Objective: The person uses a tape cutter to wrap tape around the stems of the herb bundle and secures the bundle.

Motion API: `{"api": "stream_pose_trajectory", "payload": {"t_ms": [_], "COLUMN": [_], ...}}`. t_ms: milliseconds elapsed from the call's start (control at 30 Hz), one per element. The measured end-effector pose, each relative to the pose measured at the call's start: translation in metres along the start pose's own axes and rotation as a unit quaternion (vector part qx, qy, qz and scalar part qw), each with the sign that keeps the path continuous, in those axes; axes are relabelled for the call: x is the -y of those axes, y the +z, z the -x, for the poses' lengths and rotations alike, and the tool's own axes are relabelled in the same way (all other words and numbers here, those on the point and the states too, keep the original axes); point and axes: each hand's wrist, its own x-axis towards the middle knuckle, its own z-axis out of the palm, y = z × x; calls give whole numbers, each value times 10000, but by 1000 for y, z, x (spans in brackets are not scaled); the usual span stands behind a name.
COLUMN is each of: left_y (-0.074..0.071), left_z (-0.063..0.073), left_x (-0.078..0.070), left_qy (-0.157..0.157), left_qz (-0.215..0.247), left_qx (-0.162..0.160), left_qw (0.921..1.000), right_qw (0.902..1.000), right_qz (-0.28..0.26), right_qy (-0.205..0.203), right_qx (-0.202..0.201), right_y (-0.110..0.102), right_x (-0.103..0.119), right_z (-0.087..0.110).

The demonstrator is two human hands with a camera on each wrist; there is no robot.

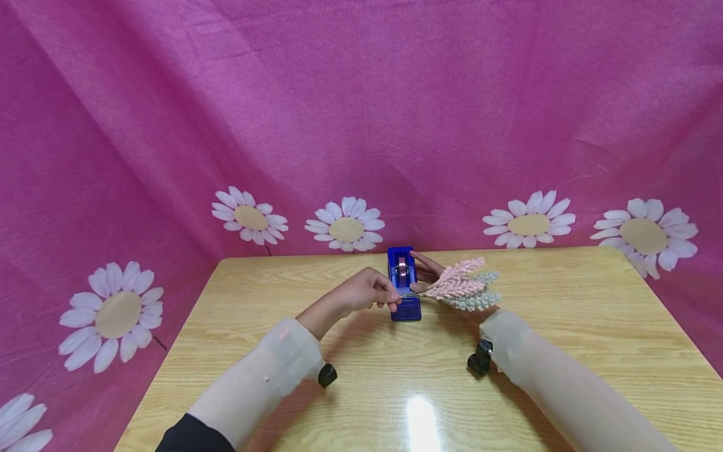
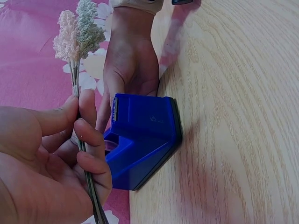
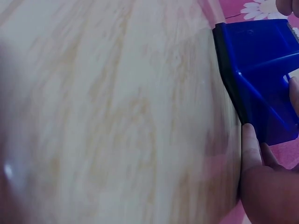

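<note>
My left hand (image 1: pixel 377 290) pinches the thin stems of a bunch of artificial flower sprigs (image 1: pixel 460 285), pink and pale grey-green. In the left wrist view, curled fingers and thumb wrap the dark stems (image 2: pixel 88 179), with the flower heads pointing away from the palm. Just beyond stands a blue tape dispenser (image 1: pixel 404 309) with a roll of tape (image 1: pixel 402 269) inside. The right hand (image 2: pixel 133 65) holds the dispenser at its side; in the right wrist view one fingertip lies along the base edge and another is by the recess. The flower heads partly cover this hand in the head view.
The dispenser stands at the back of a wooden table (image 1: pixel 339 351), near its far edge. Behind hangs a pink cloth (image 1: pixel 361 113) printed with large white daisies. Both wrists carry bands with small black cameras (image 1: pixel 480 358).
</note>
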Motion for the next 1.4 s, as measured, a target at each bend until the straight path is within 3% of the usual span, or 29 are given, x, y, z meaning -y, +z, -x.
{"api": "stream_pose_trajectory", "payload": {"t_ms": [133, 233, 367, 467, 567, 633, 767, 900, 1033, 1167, 1300, 1400], "left_y": [0, -1, -2, -2, -2, -2, -1, -1, 0, 1, 4, 5], "left_z": [-1, -1, -1, 0, -1, -2, -3, -3, -4, -4, -5, -5], "left_x": [3, 5, 4, 4, 4, 5, 5, 3, 3, 4, 6, 6], "left_qy": [2, 17, 88, 131, 136, 142, 126, 64, 82, 72, 62, 96], "left_qz": [28, -4, -58, -69, -59, -100, -235, -334, -384, -406, -425, -414], "left_qx": [28, 74, 157, 206, 190, 169, 129, 67, -20, -127, -208, -252], "left_qw": [10000, 10000, 9998, 9997, 9997, 9997, 9996, 9994, 9992, 9991, 9989, 9988], "right_qw": [9993, 9985, 9802, 9681, 9798, 9821, 9726, 9379, 9040, 8792, 8605, 8617], "right_qz": [-144, -484, -1774, -1930, -722, 120, 1678, 3148, 4023, 4566, 4887, 4859], "right_qy": [-308, -184, 628, 983, 974, 869, 657, 281, 247, 404, 569, 518], "right_qx": [125, 177, 621, 1259, 1591, 1669, 1469, 1426, 1424, 1296, 1321, 1367], "right_y": [-4, -15, -40, -65, -85, -92, -88, -61, -32, -16, -8, -4], "right_x": [9, 12, 12, 7, 13, 27, 63, 91, 99, 96, 97, 97], "right_z": [10, 15, 14, 13, 12, 11, 12, 15, 17, 18, 19, 17]}}
